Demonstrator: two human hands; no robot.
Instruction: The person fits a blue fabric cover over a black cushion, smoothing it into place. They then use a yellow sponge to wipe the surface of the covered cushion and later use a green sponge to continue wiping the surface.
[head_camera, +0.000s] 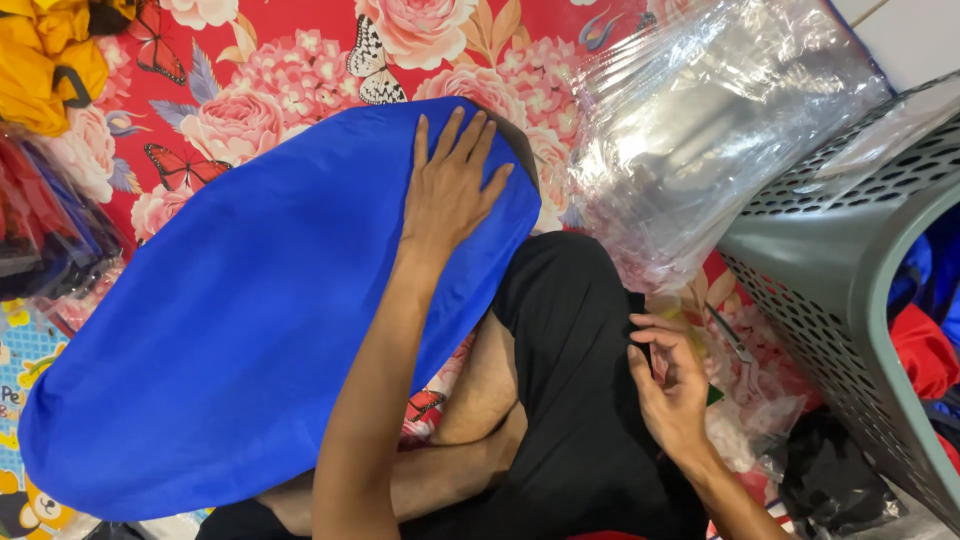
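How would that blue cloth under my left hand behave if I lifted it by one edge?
The blue cloth would probably go floppy: it drapes over the knee and follows the shape under the left hand. Its smooth, slightly shiny surface suggests it may slide easily. It looks thin, so likely light for its size.

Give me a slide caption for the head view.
Left hand pressed flat on blue cloth over the knee; right hand beside a grey perforated basket.

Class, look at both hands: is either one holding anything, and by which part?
The left hand lies flat on the blue cloth, near its top edge. The right hand holds nothing visible.
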